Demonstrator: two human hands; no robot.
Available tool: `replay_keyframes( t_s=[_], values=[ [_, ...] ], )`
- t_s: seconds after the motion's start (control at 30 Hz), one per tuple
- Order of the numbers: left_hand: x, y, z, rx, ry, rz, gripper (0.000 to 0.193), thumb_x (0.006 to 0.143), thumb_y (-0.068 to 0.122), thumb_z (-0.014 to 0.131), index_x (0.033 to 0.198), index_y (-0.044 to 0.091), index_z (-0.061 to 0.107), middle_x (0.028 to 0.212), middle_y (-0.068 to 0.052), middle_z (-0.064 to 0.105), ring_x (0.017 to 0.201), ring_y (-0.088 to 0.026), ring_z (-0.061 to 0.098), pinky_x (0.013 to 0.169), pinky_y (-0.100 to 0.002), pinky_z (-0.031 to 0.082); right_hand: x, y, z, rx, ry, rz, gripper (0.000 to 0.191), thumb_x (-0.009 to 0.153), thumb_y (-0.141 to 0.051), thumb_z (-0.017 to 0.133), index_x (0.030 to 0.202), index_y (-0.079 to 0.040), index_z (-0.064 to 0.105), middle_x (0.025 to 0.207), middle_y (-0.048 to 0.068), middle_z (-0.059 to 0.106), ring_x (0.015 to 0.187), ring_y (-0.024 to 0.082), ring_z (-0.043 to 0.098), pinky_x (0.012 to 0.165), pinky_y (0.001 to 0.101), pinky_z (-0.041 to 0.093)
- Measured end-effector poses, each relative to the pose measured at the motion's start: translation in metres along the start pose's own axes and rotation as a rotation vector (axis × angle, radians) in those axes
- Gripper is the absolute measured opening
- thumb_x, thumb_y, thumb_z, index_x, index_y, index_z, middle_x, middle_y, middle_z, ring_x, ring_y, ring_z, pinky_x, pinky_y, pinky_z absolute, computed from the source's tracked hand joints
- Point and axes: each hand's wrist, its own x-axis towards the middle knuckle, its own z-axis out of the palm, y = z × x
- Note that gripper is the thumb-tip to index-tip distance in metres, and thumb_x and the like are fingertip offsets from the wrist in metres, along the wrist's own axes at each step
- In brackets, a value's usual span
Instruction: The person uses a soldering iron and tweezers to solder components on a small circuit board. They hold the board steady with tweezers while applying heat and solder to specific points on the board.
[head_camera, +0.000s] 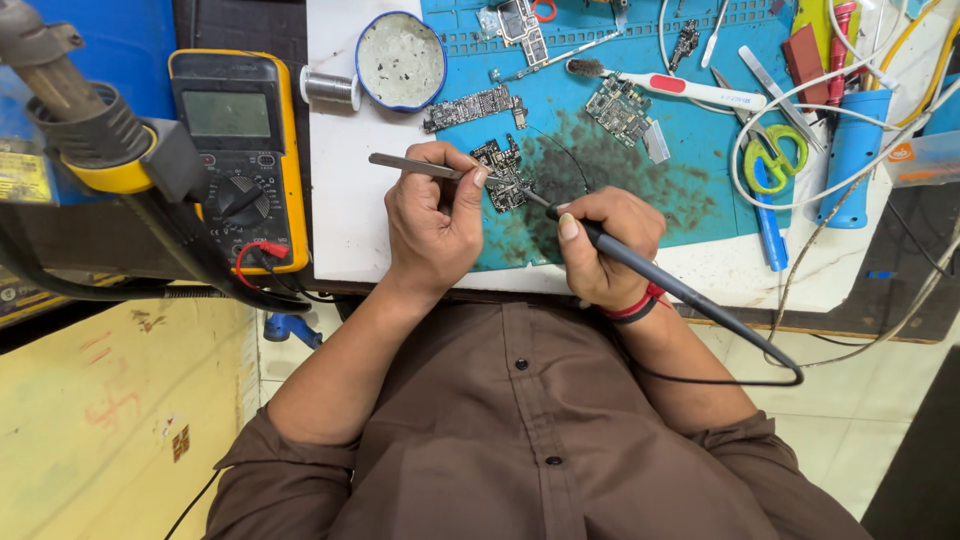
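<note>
The left hand (432, 222) pinches slim metal tweezers (415, 167) and the right hand (603, 246) grips a black corded soldering iron (640, 268), both tips meeting on the small dark circuit board (503, 174) lying on the stained blue mat (690, 190) atop the bench (340, 200). Good work here probably means bracing both wrists and touching only the one joint. The round blue-rimmed tin (401, 61) behind holds greyish residue with dark flecks.

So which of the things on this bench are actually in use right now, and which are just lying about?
In use:
- left hand holding tweezers
- right hand holding a soldering iron
- circuit board under both tips, on the blue mat

Lying about:
- yellow multimeter
- round tin
- other boards
- brush
- green-handled scissors
</note>
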Motion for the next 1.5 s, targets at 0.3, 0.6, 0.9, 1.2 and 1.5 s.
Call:
replay_keyframes(
  t_s=[0.3,0.6,0.9,1.2,1.5],
  values=[
    [-0.0001,0.0027,-0.0007,0.051,-0.01,-0.037,0.016,0.105,0.002,0.067,0.111,0.002,0.052,0.08,-0.002,0.062,0.062,-0.004,0.049,0.055,-0.022,0.039,0.0001,0.0009,0.0008,0.028,-0.002,-0.015,0.01,0.099,-0.008,0.065,0.091,-0.003,0.063,0.081,0.01,0.068,0.065,0.023,0.062,0.059,0.0312,0.047],
    [0.0007,0.0028,-0.0005,0.033,-0.008,-0.047,0.016,0.105,0.001,0.066,0.112,0.002,0.051,0.082,-0.003,0.064,0.063,-0.004,0.051,0.056,-0.022,0.04,0.003,0.0001,0.0015,0.026,-0.011,-0.022,0.01,0.098,-0.008,0.066,0.091,-0.003,0.063,0.076,0.009,0.065,0.063,0.022,0.059,0.057,0.0315,0.044],
    [0.0009,0.0025,-0.0002,0.039,-0.01,-0.024,0.017,0.106,0.001,0.066,0.112,0.002,0.051,0.084,-0.003,0.065,0.064,-0.004,0.052,0.056,-0.022,0.041,0.0034,-0.0001,0.0004,0.013,-0.025,-0.024,0.01,0.099,-0.008,0.066,0.092,-0.003,0.063,0.077,0.009,0.065,0.064,0.023,0.06,0.058,0.0315,0.045],
    [0.0008,0.0036,0.0003,0.033,-0.01,-0.024,0.016,0.106,0.001,0.066,0.112,0.003,0.051,0.085,-0.004,0.065,0.066,-0.005,0.055,0.058,-0.022,0.043,0.0058,-0.0013,0.0009,0.01,-0.048,-0.018,0.009,0.098,-0.006,0.067,0.091,-0.003,0.063,0.079,0.009,0.066,0.064,0.023,0.061,0.059,0.0323,0.045],
    [0.0005,0.0036,0.0002,0.029,-0.013,-0.045,0.016,0.106,0.001,0.066,0.112,0.002,0.051,0.086,-0.004,0.066,0.065,-0.005,0.053,0.058,-0.022,0.043,0.006,-0.0008,0.0007,0.018,-0.051,-0.031,0.009,0.098,-0.006,0.067,0.092,-0.003,0.062,0.079,0.009,0.066,0.064,0.024,0.061,0.058,0.032,0.046]
  ],
)
